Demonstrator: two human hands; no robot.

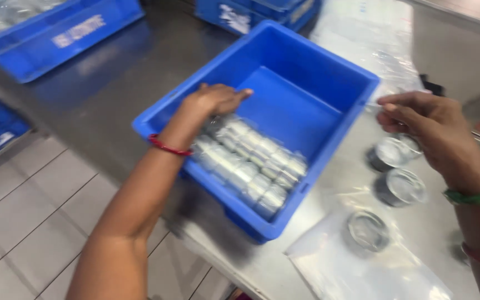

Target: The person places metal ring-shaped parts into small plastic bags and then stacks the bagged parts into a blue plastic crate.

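A blue plastic bin (340, 72) sits on a steel table. Rows of bagged round metal parts (251, 164) fill its near half. My left hand (213, 101) reaches into the bin, palm down, resting on the top of the bagged parts, fingers flat and together. My right hand (429, 130) hovers to the right of the bin above the table, fingers loosely curled; it is too blurred to tell whether it pinches anything. Just below it lie bagged metal parts (400, 186).
A clear plastic bag with one metal ring (366, 230) lies near the table's front edge. More clear bags (373, 39) lie behind the bin. Other blue crates (56, 28) stand at the back left and back centre (256, 14). Tiled floor (34, 205) shows at the left.
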